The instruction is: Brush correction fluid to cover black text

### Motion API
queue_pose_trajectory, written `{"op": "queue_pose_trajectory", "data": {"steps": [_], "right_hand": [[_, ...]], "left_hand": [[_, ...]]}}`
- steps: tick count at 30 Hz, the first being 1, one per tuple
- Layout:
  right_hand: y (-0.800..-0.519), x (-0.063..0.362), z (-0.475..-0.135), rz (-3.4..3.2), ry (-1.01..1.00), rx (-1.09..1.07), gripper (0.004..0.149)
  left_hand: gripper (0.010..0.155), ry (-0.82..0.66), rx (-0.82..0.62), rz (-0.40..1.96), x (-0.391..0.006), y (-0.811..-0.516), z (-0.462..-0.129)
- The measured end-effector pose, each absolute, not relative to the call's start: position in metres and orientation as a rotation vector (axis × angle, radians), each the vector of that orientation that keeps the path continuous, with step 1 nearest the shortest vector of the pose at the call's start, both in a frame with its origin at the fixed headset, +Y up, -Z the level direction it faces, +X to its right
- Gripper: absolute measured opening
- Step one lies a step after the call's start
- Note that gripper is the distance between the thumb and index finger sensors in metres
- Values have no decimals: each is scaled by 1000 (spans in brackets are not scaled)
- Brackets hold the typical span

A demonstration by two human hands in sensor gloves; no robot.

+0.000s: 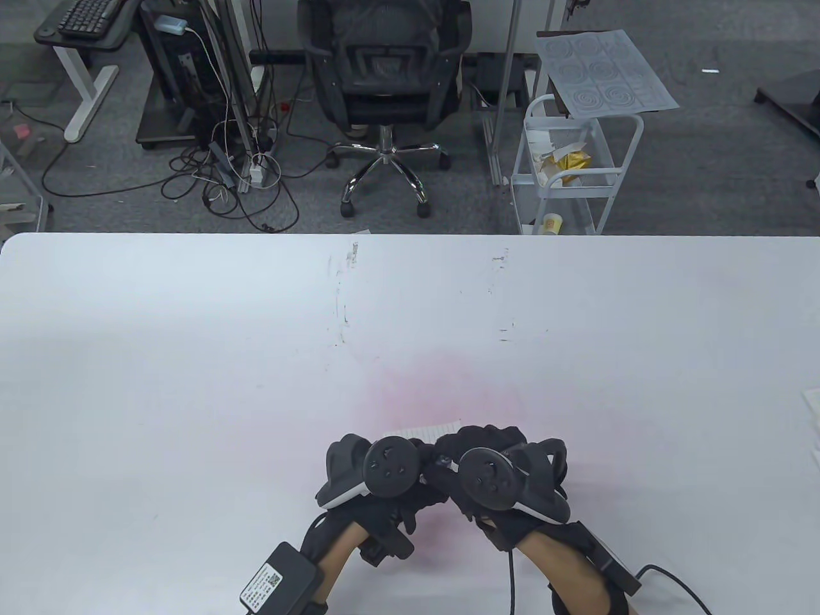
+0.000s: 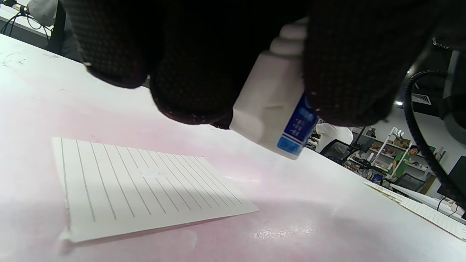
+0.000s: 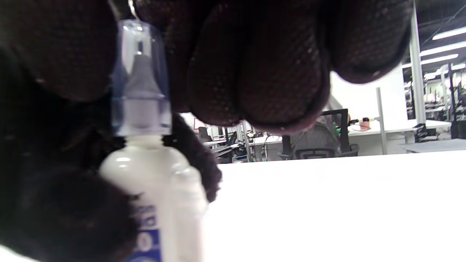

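A small white correction fluid bottle (image 2: 269, 105) with a blue label hangs tilted just above the table, and my left hand (image 1: 384, 474) grips its body. The right wrist view shows the same bottle (image 3: 156, 203) close up, still wearing its clear cap (image 3: 140, 80). My right hand (image 1: 493, 464) pinches that cap between thumb and fingers. The two hands meet near the table's front edge. A lined paper slip (image 1: 428, 430) lies flat right behind them. In the left wrist view this slip (image 2: 138, 185) carries a pale patch near its middle, and I see no black text.
The white table (image 1: 192, 359) has a pinkish stain around the hands. More lined sheets (image 1: 812, 403) lie at its right edge. Beyond the far edge stand an office chair (image 1: 384, 83) and a white cart (image 1: 576, 166).
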State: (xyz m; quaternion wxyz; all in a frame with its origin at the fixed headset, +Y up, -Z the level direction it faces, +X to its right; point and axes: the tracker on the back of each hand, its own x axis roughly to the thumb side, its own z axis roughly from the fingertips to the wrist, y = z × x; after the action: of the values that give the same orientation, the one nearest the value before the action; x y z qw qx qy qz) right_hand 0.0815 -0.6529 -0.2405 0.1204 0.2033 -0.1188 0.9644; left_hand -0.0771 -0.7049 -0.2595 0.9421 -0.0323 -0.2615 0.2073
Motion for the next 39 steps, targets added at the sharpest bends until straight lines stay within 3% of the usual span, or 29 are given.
{"op": "queue_pose_trajectory", "data": {"steps": [4, 8, 12, 18, 22, 25, 35, 39], "right_hand": [[-650, 85, -241, 2739, -254, 670, 62], [-649, 87, -242, 2613, -72, 721, 56], [-650, 87, -243, 2650, -137, 662, 50], [-651, 86, -242, 2801, -286, 619, 52], [-651, 89, -244, 2685, -209, 674, 59], [-652, 89, -245, 2590, -77, 722, 53], [-653, 89, -245, 2724, -241, 600, 52], [-654, 91, -247, 2572, -55, 707, 59]], "left_hand": [[60, -530, -78, 448, -79, -705, -260], [60, -528, -74, 451, -80, -705, -260], [59, -545, -66, 430, -79, -703, -259], [59, -555, -101, 432, -77, -706, -259], [59, -555, -100, 447, -78, -705, -258], [60, -553, -94, 461, -79, -703, -258], [59, -560, -110, 446, -77, -705, -257], [59, -556, -106, 450, -78, -705, -257]]}}
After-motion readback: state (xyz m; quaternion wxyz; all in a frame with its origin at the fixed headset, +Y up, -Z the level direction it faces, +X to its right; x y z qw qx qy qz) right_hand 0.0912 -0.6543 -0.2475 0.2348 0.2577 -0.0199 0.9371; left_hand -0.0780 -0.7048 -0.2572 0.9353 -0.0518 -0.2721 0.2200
